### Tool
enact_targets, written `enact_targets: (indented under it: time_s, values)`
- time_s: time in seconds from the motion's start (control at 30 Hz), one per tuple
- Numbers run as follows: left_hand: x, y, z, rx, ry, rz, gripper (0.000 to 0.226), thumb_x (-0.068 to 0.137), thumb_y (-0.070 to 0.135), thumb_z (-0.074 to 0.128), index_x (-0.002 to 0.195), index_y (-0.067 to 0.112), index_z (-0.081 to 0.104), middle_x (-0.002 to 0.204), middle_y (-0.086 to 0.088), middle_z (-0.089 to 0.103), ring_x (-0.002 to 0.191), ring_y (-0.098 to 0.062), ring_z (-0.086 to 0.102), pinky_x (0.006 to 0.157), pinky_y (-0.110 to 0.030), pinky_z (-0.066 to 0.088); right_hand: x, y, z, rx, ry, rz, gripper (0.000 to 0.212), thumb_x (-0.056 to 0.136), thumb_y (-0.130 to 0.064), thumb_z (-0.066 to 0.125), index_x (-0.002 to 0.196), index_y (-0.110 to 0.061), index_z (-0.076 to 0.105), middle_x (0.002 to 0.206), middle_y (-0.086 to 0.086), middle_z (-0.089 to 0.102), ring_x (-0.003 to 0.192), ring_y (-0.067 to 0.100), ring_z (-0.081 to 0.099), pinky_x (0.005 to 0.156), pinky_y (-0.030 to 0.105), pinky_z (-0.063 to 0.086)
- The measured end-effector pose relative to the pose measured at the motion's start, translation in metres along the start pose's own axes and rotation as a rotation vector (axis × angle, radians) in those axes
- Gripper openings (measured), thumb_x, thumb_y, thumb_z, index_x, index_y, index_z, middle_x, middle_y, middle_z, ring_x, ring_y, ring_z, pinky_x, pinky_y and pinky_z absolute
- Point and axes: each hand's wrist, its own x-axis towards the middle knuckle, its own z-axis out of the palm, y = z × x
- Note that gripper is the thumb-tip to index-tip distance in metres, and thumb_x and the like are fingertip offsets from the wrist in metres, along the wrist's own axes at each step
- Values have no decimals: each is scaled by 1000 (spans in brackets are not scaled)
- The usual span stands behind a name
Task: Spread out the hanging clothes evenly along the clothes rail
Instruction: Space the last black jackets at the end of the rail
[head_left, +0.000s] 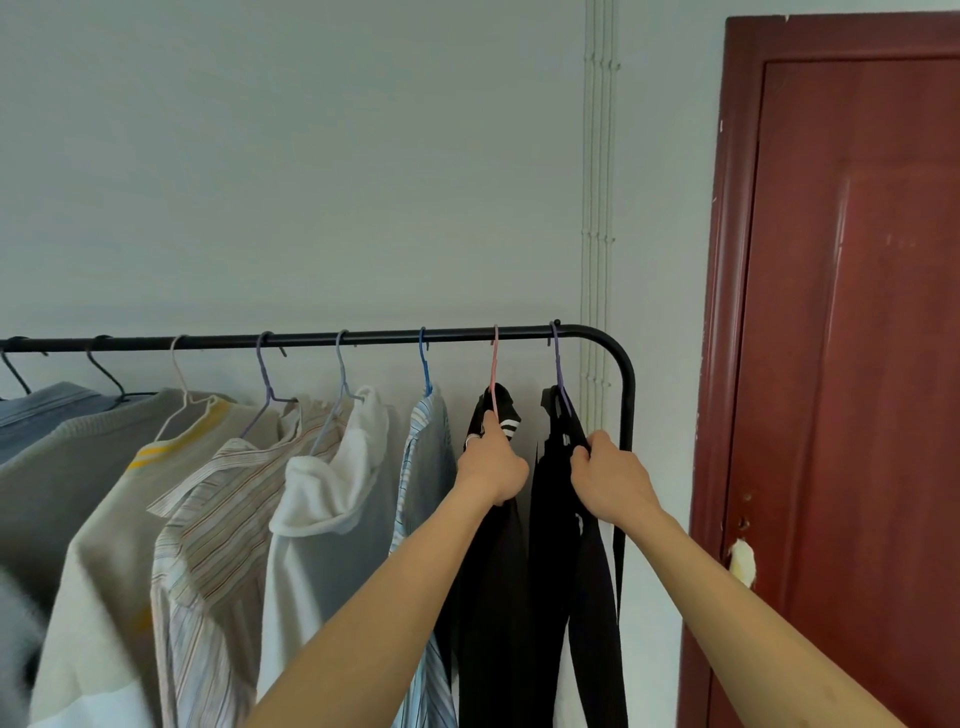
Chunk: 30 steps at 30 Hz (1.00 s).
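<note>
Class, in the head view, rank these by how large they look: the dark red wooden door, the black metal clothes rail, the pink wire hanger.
1. Dark red wooden door, the largest, though cut off by the frame.
2. Black metal clothes rail, long but thin.
3. Pink wire hanger, smallest; only its hook and neck show.

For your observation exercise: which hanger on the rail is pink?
The pink hanger, second from the rail's right end, carrying the black garment gripped by the left hand. Its neighbours are blue and purple.
</note>
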Motion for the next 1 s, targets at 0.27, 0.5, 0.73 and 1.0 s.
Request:
enact_targets:
  time_s: [0.27,0.5,0.73,1.0]
  values:
    - [-1,-5,-5,-7,-7,12,81,87,3,44,156,21,5,133,-26,45,104,-37,59,82,-41,56,-5,6,-3,-38,18,-9,29,103,-33,31,112,-11,48,86,5,61,75,22,57,63,35,46]
    - [-7,-3,-4,45,8,-1,84,89,5,43,156,22,-3,139,-26,38,107,-38,57,83,-42,55,-8,7,0,-28,59,-10,28,103,-32,31,109,-10,48,80,3,58,72,22,56,63,36,46]
    - [-18,-4,-1,120,44,53,87,85,26,54,155,33,2,155,-13,22,117,-36,53,85,-43,54,-12,15,0,-4,82,-13,33,99,-44,38,118,-19,47,82,-4,57,73,16,56,57,31,42]
    - [-33,-24,16,243,151,219,86,87,31,50,157,25,2,165,-4,-1,149,-28,7,111,-45,32,-33,30,5,10,113,-86,31,95,-47,45,115,-25,48,82,-10,58,67,4,56,50,23,37]
